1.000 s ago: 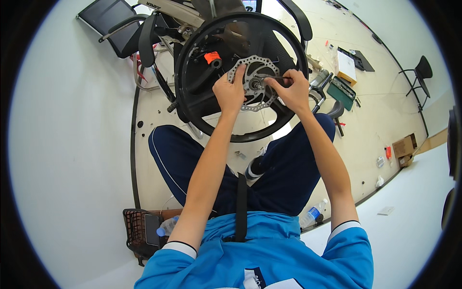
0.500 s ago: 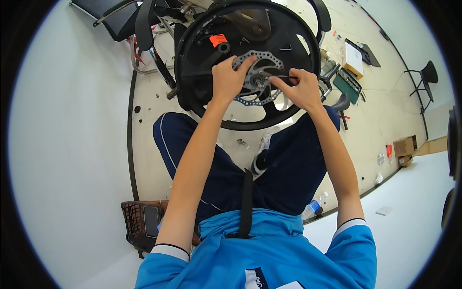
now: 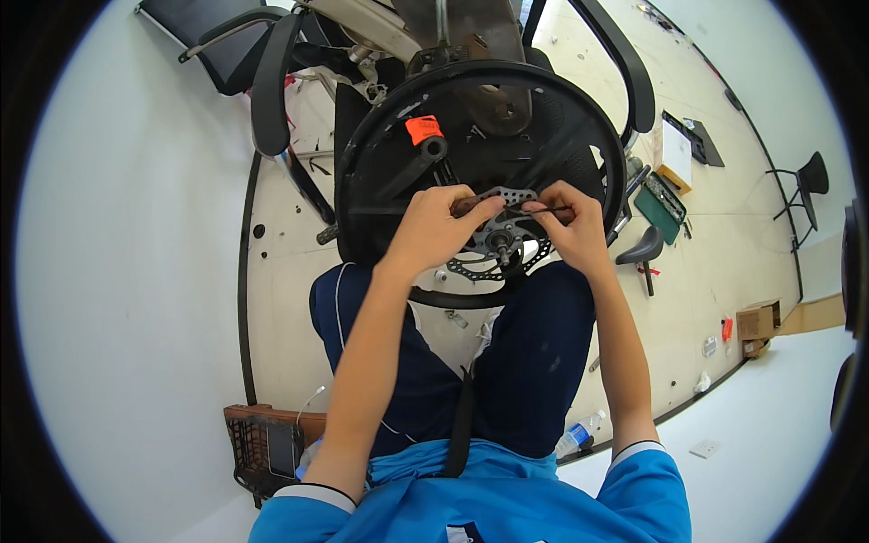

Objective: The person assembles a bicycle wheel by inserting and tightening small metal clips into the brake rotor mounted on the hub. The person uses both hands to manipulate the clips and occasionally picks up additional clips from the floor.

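Note:
A black wheel (image 3: 367, 118) lies in front of me, its near edge by my knees. At its hub is a silver, perforated brake disc (image 3: 472, 269) with a short axle (image 3: 503, 253) standing up from the middle. My left hand (image 3: 433, 226) is closed at the disc's upper left, fingers behind and thumb laid across its upper part. Pinched in my right hand (image 3: 576, 226) is a thin dark rod (image 3: 548, 210), its inner end at the upper part of the disc, close to my left thumb. What the rod's tip touches is too small to tell.
A black chair with armrests (image 3: 272, 90) stands around the wheel, an orange tag (image 3: 423, 129) showing through the spokes. To the right lie a bike saddle (image 3: 643, 247), a green tool case (image 3: 658, 214) and a white-and-yellow box (image 3: 673, 156). A water bottle (image 3: 579, 434) and a black basket (image 3: 253, 448) flank me.
The wheel appears lower in view and nearer my knees. Both hands have shifted to the disc's upper part, and my left thumb has come close to the rod in my right hand.

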A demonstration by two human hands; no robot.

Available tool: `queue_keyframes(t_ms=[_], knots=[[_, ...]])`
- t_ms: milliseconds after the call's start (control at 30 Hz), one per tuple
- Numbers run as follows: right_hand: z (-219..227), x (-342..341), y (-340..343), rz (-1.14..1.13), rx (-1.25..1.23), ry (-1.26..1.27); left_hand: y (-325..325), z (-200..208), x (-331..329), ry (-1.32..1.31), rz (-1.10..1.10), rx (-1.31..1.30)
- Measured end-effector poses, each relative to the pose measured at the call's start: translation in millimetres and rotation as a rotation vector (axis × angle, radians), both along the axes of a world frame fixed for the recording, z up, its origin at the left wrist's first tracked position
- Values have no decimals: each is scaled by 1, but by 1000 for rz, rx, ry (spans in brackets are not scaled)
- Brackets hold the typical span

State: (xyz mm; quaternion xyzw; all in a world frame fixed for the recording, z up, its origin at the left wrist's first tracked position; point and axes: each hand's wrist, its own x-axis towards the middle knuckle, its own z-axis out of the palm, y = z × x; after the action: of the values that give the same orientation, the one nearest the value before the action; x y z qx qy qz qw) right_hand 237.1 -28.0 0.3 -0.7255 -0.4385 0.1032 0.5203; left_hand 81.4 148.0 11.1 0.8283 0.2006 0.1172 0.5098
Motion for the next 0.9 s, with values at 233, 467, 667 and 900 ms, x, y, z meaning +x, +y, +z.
queue_keyframes(t_ms=[233,467,667,900], knots=[[-8,-1,-1,-40,-28,95,75,28,66,-37,-149,308],[-18,0,-3,-73,23,97,84,-26,132,178,-113,841],[-14,-1,0,-93,25,76,98,-55,141,34,-74,857],[-16,-3,-3,-108,42,62,92,-45,131,-66,-129,858]])
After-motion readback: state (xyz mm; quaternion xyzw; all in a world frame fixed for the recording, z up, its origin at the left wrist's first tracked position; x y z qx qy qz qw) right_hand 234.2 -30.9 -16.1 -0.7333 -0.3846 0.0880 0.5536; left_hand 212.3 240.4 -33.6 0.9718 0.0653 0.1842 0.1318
